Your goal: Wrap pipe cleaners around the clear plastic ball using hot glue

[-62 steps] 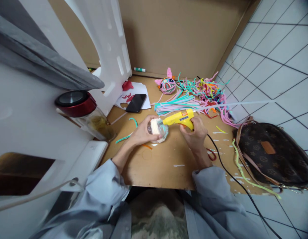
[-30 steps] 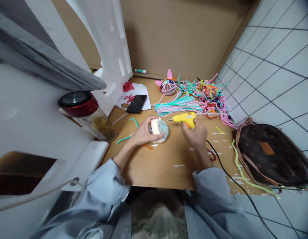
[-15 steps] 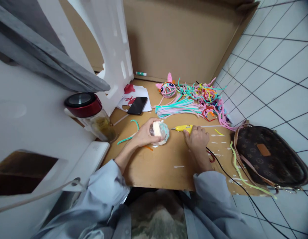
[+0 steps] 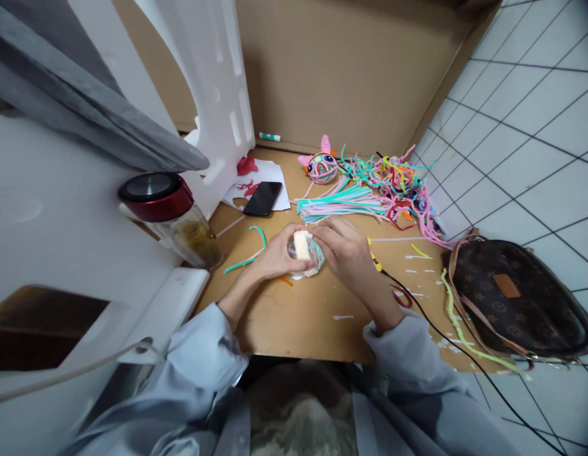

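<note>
My left hand [image 4: 278, 252] is wrapped round a clear plastic ball [image 4: 317, 256] from its left side. Rows of cream pipe cleaner [image 4: 302, 246] band the ball, and mint pipe cleaner covers part of its right side. At the ball's upper right, my right hand [image 4: 344, 248] is closed, thumb and forefinger pinched at the end of the cream pipe cleaner; the fingertips partly hide it. The yellow glue gun [image 4: 375, 261] lies on the table behind my right hand, mostly covered by it, its black cord running to the lower right.
A finished-looking ball with pink ears [image 4: 322, 168] stands at the back, near a bundle of pipe cleaners [image 4: 341, 204] and a tangled heap [image 4: 398, 177]. A phone [image 4: 262, 199] lies on paper. A bottle [image 4: 175, 221] stands left, a brown bag [image 4: 516, 297] right. Red-handled scissors [image 4: 402, 295] lie nearby.
My right hand has let go of the glue gun, leaving it on the table, and moved left to pinch at the ball. My left hand still holds the ball in about the same place.
</note>
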{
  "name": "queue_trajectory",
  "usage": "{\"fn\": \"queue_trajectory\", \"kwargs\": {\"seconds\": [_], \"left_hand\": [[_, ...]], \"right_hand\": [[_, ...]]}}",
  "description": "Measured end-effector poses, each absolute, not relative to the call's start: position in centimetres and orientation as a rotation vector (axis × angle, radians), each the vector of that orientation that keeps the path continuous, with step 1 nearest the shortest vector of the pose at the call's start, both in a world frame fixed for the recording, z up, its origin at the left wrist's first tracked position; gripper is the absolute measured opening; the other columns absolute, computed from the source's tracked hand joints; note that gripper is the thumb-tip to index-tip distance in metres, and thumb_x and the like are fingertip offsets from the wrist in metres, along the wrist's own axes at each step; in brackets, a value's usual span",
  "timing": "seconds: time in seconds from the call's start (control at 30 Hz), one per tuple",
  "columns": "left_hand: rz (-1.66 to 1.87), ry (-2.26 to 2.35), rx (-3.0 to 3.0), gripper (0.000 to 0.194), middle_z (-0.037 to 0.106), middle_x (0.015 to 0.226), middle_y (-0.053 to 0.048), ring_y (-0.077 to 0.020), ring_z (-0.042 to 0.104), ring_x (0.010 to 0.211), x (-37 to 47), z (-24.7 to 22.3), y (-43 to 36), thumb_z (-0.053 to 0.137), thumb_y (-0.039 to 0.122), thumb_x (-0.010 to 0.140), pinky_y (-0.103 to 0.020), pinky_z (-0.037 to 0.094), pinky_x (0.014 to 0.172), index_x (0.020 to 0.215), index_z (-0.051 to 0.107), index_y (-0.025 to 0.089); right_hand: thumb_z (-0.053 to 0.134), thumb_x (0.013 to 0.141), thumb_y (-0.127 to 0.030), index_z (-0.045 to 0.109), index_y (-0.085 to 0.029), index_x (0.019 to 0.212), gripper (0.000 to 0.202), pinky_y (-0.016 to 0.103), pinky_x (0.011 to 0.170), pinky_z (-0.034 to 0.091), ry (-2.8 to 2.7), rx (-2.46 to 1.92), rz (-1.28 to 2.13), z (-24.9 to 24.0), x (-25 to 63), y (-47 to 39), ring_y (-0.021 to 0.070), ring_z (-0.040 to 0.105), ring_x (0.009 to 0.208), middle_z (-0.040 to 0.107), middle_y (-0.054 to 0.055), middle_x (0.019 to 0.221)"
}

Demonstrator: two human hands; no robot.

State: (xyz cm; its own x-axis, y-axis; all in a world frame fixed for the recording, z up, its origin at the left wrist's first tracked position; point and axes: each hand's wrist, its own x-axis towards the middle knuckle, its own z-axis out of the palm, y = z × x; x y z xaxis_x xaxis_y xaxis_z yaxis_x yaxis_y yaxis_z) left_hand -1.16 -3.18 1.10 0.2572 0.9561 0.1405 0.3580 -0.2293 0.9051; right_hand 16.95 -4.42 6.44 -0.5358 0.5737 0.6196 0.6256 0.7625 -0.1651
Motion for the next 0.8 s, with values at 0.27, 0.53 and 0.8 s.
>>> {"fn": "queue_trajectory", "kwargs": {"seconds": [0.27, 0.53, 0.8], "left_hand": [[0.953, 1.215, 1.749, 0.071, 0.064, 0.102, -0.002, -0.0221, 0.061, 0.092, -1.2, 1.1, -3.3, 0.079, 0.037, 0.055, -0.032, 0.051, 0.081, 0.119, 0.054, 0.019], [0.960, 1.187, 1.716, 0.068, 0.061, 0.094, 0.001, -0.0177, 0.058, 0.081, -1.3, 0.6, -3.0, 0.076, 0.035, 0.056, -0.028, 0.048, 0.073, 0.118, 0.054, 0.020], [0.938, 1.214, 1.708, 0.069, 0.061, 0.091, 0.001, -0.0167, 0.057, 0.077, -1.3, 1.2, -3.2, 0.074, 0.034, 0.056, -0.028, 0.048, 0.070, 0.120, 0.054, 0.018]], "right_hand": [[0.045, 0.098, -0.015, 0.069, -0.019, 0.090, 0.025, 0.032, 0.081, 0.051, -2.264, -0.850, -0.069, 6.1, 16.8, -4.7, 0.0199, 0.063, 0.090, 0.067, 0.008, 0.091], [0.050, 0.087, -0.011, 0.063, -0.022, 0.089, 0.017, 0.034, 0.081, 0.056, -2.129, -0.813, 0.051, 4.6, 16.9, -4.8, 0.0194, 0.068, 0.087, 0.071, 0.006, 0.088], [0.050, 0.088, -0.011, 0.061, -0.022, 0.108, 0.026, 0.035, 0.085, 0.057, -2.175, -0.676, 0.139, 4.0, 17.2, -5.4, 0.0188, 0.069, 0.096, 0.074, 0.007, 0.102]]}}
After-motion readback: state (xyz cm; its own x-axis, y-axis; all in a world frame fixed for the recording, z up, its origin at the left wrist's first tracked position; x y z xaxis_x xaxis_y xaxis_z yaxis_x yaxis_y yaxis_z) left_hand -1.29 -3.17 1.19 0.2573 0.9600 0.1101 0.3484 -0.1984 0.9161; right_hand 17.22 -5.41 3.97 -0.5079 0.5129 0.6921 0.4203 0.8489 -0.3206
